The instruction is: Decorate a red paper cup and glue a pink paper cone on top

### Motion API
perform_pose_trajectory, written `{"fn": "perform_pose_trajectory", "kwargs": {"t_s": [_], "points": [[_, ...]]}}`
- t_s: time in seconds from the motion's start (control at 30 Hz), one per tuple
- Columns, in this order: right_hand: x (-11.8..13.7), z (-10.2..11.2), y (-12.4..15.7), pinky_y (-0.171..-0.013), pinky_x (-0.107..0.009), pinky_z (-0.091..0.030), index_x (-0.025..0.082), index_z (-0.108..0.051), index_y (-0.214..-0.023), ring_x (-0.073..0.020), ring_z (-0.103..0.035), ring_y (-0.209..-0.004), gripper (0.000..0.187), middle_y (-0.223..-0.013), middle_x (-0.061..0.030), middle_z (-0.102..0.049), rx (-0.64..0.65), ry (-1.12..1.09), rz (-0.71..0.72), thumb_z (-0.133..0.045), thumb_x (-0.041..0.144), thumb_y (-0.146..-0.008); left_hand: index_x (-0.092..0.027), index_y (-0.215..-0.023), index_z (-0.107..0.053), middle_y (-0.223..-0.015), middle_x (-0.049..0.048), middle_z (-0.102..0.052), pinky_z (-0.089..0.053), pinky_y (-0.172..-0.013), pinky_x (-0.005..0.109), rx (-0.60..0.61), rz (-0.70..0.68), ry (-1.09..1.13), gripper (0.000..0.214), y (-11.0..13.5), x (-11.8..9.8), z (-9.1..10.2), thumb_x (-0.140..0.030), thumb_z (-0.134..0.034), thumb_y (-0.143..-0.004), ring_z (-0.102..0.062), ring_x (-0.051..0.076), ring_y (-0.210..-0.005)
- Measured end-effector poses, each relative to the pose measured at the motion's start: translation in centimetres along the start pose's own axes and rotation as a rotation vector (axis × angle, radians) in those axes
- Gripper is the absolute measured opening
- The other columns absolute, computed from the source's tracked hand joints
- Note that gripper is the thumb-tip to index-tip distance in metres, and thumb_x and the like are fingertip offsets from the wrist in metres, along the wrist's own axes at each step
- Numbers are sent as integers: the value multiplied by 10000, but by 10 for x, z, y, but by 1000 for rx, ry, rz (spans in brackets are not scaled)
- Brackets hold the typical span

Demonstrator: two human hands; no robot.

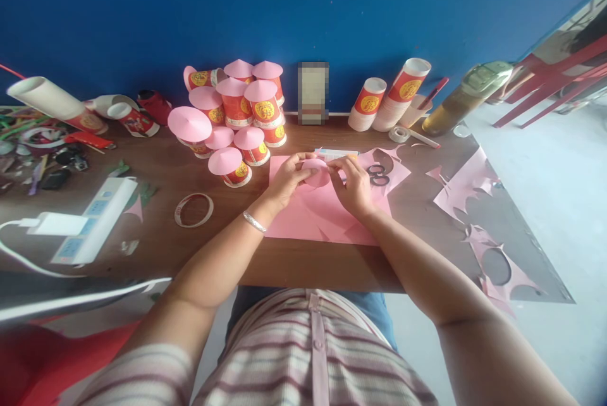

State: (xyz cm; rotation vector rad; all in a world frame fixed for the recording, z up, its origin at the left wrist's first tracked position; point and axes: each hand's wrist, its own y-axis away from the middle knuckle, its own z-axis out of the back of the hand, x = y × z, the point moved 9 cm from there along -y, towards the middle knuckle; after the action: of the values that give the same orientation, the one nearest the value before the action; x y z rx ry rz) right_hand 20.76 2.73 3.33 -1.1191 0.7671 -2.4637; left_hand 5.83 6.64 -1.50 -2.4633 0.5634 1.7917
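Both my hands meet over a sheet of pink paper (313, 219) on the brown table (190, 248). My left hand (287, 178) and my right hand (353, 188) pinch a small round pink paper piece (316, 173) between their fingertips, curling it. Black-handled scissors (378, 174) lie just right of my right hand. A pile of red paper cups with pink cone lids (237, 118) stands to the upper left of my hands.
Plain stacked cups (393, 99) and a tape roll (399, 134) sit at the back right. Pink paper offcuts (474, 203) lie on the right. A white power strip (92, 219), a tape ring (193, 210) and craft clutter (42, 147) occupy the left. Blue wall behind.
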Motion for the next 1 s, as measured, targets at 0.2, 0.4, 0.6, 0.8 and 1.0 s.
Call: {"fn": "perform_pose_trajectory", "kwargs": {"t_s": [0.2,0.4,0.6,0.8,1.0], "points": [[-38,-6,2,-862,-385,-535,258,-604,-1119,-217,-651,-915,267,-1003,-48,-699,-52,-306,-313,-625,470,-957,-200,-1124,-634,-1098,49,-719,-484,-818,320,18,58,79,537,5,-1,-3,-308,-858,-647,-655,194,-938],[-61,-37,14,-782,-340,-515,267,-629,-1099,-190,-636,-828,476,-844,19,-681,107,-791,-692,-820,553,-769,-211,-1122,-633,-1088,52,-729,-467,-758,315,16,73,78,547,5,0,-1,-324,-856,-635,-649,207,-907],[-61,-41,15,-711,-299,-471,265,-673,-1039,-150,-578,-727,483,-744,54,-624,131,-918,-732,-890,512,-685,-214,-1125,-645,-1044,42,-731,-442,-709,288,36,80,75,541,5,2,-3,-329,-864,-643,-641,186,-851],[-60,-40,14,-709,-309,-479,263,-680,-1033,-158,-580,-731,474,-752,46,-612,137,-879,-708,-871,536,-696,-191,-1116,-638,-1042,49,-738,-472,-757,278,51,79,96,544,7,-1,-7,-304,-878,-642,-653,176,-864],[-63,-40,15,-710,-310,-503,265,-708,-1002,-157,-589,-729,451,-760,40,-640,130,-863,-721,-879,538,-686,-179,-1102,-635,-1024,49,-734,-482,-793,291,53,73,93,539,7,-3,-8,-293,-884,-638,-648,169,-851]]}}
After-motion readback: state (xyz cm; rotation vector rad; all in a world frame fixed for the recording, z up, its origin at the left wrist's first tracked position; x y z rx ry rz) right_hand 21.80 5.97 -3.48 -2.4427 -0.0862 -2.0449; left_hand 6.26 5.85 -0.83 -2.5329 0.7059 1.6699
